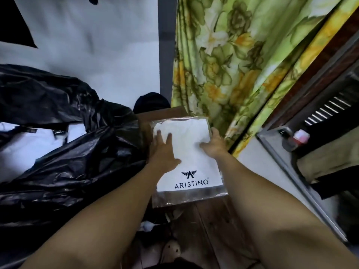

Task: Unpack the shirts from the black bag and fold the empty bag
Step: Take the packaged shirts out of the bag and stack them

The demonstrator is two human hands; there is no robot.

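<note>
Two hands are on one packed shirt [189, 152], and we see them from above. The shirt is white, folded flat inside a clear plastic sleeve, and the dark word ARISTINO with a winged logo is printed on its near part. It is just to the right of the black bag [77, 156], over a brown wooden surface [211, 222]. We cannot tell if it already rests there or is held a little above.

Our left hand [165, 152] lies flat on the left half of the packet. Its fingers are straight and slightly apart, the thumb is spread toward the middle, and nothing is clamped. Our right hand [213, 144] takes the right edge of the packet: the thumb is on top of the plastic and the other fingers bend round the edge, so the packet is pinched between them.

The black bag is crumpled and shiny, and it fills the left side of the view. In its opening we see something white [25, 144], but it is too blurred to say what it is. Behind the packet hangs a green and yellow flowered curtain [242, 55], with a pale wall [87, 45] to its left. At the right stands a grey metal frame [287, 167], and a small pink and white bottle [301, 136] sits near it.
</note>
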